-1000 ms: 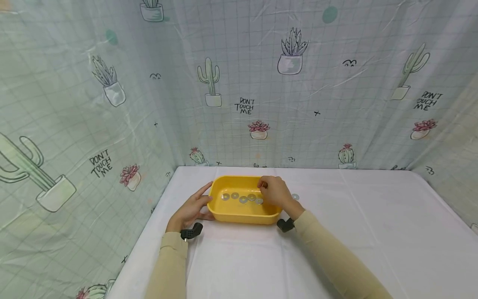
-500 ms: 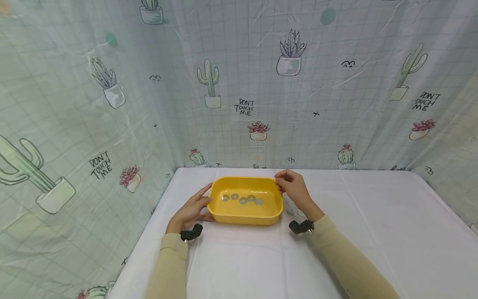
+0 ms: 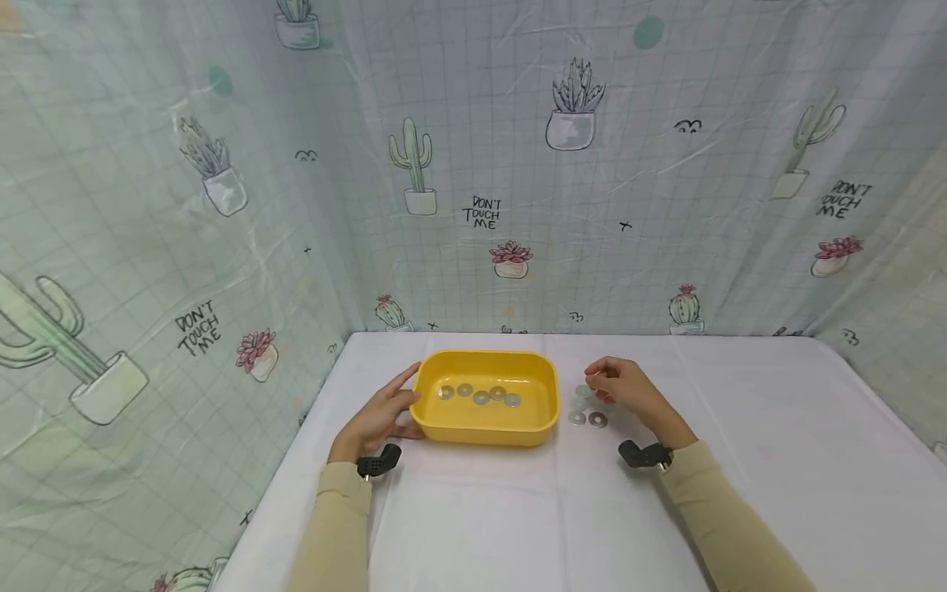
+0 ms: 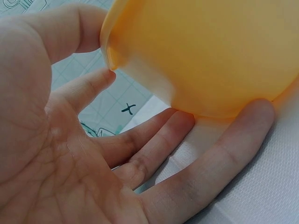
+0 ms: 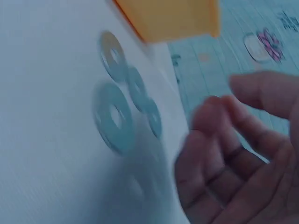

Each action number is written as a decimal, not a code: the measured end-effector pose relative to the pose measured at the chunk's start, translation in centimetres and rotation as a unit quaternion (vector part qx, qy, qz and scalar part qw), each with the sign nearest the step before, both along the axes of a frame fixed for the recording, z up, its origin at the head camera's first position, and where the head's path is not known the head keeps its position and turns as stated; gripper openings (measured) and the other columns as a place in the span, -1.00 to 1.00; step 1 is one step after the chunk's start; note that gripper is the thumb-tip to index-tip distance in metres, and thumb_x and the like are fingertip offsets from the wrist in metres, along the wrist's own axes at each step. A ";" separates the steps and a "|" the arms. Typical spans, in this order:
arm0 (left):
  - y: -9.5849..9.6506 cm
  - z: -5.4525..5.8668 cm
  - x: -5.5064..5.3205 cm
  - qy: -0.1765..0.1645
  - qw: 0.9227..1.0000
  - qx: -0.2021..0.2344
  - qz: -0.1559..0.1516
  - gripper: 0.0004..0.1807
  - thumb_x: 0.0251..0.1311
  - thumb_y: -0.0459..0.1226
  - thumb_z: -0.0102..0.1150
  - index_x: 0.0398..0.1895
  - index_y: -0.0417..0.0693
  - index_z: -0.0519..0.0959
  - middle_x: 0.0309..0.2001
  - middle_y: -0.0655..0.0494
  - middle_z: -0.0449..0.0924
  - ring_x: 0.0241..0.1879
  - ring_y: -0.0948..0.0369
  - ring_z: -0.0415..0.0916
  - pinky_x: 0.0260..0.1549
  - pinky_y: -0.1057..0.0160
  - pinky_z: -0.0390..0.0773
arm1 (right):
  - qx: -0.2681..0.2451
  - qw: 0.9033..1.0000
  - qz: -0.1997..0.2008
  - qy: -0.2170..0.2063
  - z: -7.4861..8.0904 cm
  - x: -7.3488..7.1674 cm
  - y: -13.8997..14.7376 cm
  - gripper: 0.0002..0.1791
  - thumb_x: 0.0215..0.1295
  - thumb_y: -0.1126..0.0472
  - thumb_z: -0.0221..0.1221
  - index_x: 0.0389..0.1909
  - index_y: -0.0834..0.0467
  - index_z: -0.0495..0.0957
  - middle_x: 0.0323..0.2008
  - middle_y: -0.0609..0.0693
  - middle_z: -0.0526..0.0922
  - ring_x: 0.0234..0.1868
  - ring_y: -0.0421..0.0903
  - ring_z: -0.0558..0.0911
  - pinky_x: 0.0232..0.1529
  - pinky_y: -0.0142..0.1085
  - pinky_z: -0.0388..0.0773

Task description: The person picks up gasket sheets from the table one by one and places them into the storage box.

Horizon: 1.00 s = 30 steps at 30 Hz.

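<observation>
Yellow plastic meets the person's left hand (image 3: 379,415) at the tray's (image 3: 451,429) left end: the fingers lie straight and relaxed along the wall, and the left wrist view shows the fingertips (image 4: 259,114) tucked against the rounded lower corner while the thumb reaches up beside the rim, so the hand rests against the tray rather than clasping it. Five flat metal washers (image 3: 481,395) lie in a loose row on the tray's floor. The tray sits on a white tablecloth (image 3: 740,460), near the middle of its far half. To the right of the tray, the right hand (image 3: 627,386) hovers low over the cloth with its fingers loosely curled; the blurred right wrist view shows nothing between them. Its fingertips are just beside a small cluster of loose washers (image 3: 584,409) lying on the cloth between the hand and the tray's right wall. Both arms wear beige sleeves (image 3: 336,526), each with a small black device at the wrist. Pale sheeting printed with cacti (image 3: 414,164) hangs around the table.
</observation>
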<state>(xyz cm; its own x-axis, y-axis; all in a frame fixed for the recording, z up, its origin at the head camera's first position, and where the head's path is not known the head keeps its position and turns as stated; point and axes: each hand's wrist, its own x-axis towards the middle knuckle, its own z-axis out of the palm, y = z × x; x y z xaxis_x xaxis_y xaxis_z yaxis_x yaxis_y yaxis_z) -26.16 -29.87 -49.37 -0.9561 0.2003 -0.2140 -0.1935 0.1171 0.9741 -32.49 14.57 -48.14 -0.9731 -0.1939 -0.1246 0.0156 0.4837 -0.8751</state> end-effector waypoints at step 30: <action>0.1 0.3 0.2 -0.005 1.000 -0.001 0.008 -0.32 0.51 -0.19 -0.03 0.58 0.56 0.12 0.49 -0.23 0.28 0.25 -0.12 0.51 -0.04 -0.17 0.74 | 0.155 0.974 0.165 0.008 -0.7 0.8 1.6 -0.75 0.21 0.19 0.41 -0.18 0.14 0.57 -0.47 -0.05 0.43 -0.40 -0.11 0.43 -0.40 -0.36 0.33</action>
